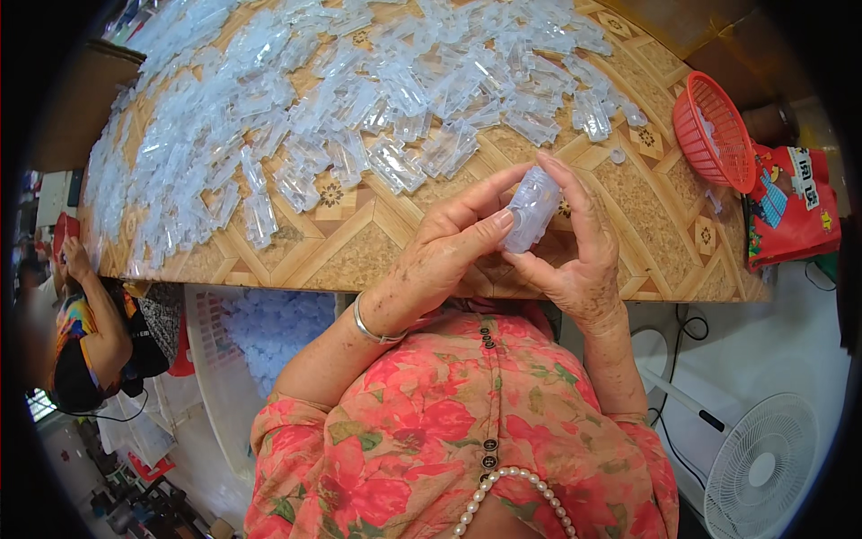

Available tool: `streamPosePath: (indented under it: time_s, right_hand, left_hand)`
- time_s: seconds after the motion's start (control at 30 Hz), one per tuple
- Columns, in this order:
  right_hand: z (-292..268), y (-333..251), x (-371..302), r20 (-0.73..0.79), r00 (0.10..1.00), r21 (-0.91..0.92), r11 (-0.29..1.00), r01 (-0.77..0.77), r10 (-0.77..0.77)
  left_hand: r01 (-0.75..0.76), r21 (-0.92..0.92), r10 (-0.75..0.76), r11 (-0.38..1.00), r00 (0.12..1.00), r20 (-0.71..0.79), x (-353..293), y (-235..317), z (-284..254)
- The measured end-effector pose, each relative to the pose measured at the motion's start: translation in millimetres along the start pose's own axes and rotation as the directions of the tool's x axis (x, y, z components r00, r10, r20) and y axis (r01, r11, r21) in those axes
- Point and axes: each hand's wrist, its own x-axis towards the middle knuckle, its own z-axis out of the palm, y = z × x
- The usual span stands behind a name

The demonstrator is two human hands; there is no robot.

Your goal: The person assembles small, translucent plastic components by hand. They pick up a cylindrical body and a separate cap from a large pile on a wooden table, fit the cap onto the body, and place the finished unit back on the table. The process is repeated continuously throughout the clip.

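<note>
Just above the table's near edge, I hold a clear plastic case [533, 211] between both hands. It is a small, bluish, see-through piece with rounded ends. My left hand [458, 229] grips its left side, thumb pressed on the front face and fingers behind. On the other side, my right hand [579, 242] has its fingertips at the top end and its thumb at the lower end. A wide spread of similar clear plastic pieces [395, 164] lies heaped over the far and left parts of the patterned table [628, 216].
A red plastic basket [714, 135] with small clear parts stands at the right, beside a red bag [795, 207]. Under the table at left is a white crate [211, 359] of bluish pieces. A white fan [763, 467] stands lower right. Another person [94, 337] sits at far left.
</note>
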Motion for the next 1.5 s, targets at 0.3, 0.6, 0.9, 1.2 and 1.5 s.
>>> streamPosePath:
  time_s: [0.3, 0.6, 0.9, 1.2, 1.5]
  right_hand:
    - [6, -1, -5, -0.006, 0.998, 0.056, 0.996, -0.065, 0.066]
    - [7, 5, -9, 0.012, 0.997, 0.118, 0.990, -0.072, 0.071]
    - [10, -1, -10, -0.028, 0.983, 0.175, 0.969, -0.175, 0.183]
    - [3, 1, -5, -0.086, 0.995, -0.123, 0.991, -0.056, 0.046]
    - [-4, 12, -2, 0.047, 0.999, -0.205, 0.978, 0.028, -0.019]
  left_hand:
    - [-0.028, 0.038, 0.027, 0.999, 1.000, 0.013, 0, -4, -3]
    - [-0.040, 0.102, 0.039, 0.994, 0.999, 0.014, 0, -1, -4]
    - [-0.063, 0.505, 0.029, 0.861, 0.997, 0.074, -2, 2, -8]
    - [-0.208, 0.861, 0.251, 0.464, 0.963, 0.098, 1, -9, -6]
    - [-0.307, 0.942, 0.389, 0.132, 0.891, 0.235, 12, -3, -13]
